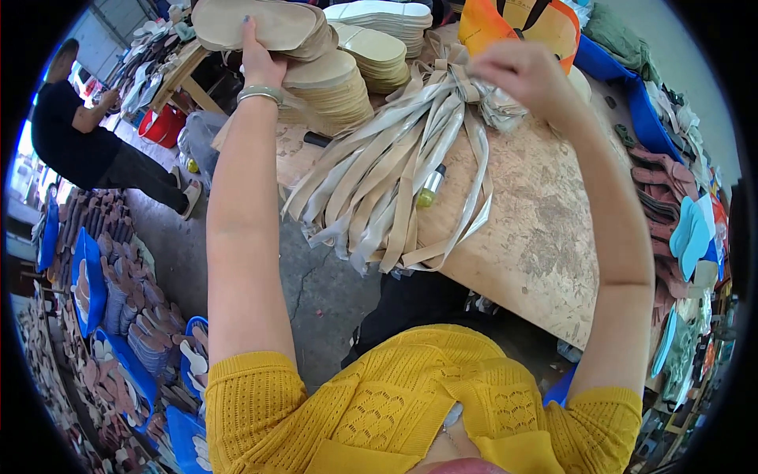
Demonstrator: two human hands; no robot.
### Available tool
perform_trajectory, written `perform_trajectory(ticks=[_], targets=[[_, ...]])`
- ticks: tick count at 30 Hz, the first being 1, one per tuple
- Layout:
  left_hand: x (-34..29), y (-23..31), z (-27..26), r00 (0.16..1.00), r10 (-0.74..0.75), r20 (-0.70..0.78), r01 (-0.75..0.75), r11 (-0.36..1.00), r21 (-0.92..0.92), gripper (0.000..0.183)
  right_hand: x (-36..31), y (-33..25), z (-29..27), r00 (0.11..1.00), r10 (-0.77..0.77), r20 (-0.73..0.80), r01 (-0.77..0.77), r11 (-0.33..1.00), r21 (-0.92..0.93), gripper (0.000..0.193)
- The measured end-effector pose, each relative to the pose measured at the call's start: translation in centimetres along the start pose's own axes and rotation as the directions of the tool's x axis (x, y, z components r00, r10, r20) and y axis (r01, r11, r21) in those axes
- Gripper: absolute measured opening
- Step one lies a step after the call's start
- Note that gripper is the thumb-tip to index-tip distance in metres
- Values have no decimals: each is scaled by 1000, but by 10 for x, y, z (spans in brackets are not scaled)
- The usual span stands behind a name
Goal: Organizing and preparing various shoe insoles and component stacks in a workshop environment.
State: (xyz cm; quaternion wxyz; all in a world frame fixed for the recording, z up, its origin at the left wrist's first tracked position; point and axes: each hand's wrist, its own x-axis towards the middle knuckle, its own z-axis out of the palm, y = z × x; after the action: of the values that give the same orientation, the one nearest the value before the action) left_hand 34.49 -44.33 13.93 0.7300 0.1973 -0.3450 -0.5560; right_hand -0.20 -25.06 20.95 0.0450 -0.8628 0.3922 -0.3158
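Observation:
My left hand (262, 65) grips a stack of beige shoe insoles (260, 24) at the far left of the table, thumb on top and fingers hidden beneath. Below it rises a taller pile of cream insoles (328, 91). My right hand (527, 75) is raised at the far side with bent fingers, smeared by motion; whether anything is in it does not show. Close to it is the gathered end of a bundle of beige and whitish strips (395, 174), which fans out over the table's near edge. A small bottle with yellow-green contents (430, 188) lies partly among the strips.
Further insole piles, one cream (371, 59) and one white (387, 17), stand at the back beside an orange bag (483, 28). The worn wooden table (545, 229) ends near my body. Blue bins (91, 284) of shoe parts crowd the left floor, where another person (79, 126) stands.

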Motion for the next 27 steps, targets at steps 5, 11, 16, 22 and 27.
perform_trajectory(ticks=[5, 11, 16, 22, 27], targets=[[-1, 8, 12, 998, 57, -29, -55, 996, 71, 59, 66, 9, -27, 991, -89, 96, 100, 988, -118, 16], [19, 23, -10, 993, 69, -94, -73, 997, -34, 60, 99, 1, -33, 1000, -3, 10, 4, 994, -111, 14], [15, 4, 0, 994, 67, -90, -60, 996, 68, 57, 60, 10, -46, 999, 23, 30, -17, 976, -216, 15], [23, 0, -5, 994, 112, 15, -113, 985, 128, 55, 7, 49, -55, 989, 101, 107, -88, 989, -120, 14], [27, 1, -6, 991, 115, -61, -112, 992, 52, 58, -7, 46, -51, 985, 100, 140, -88, 992, -92, 12]])
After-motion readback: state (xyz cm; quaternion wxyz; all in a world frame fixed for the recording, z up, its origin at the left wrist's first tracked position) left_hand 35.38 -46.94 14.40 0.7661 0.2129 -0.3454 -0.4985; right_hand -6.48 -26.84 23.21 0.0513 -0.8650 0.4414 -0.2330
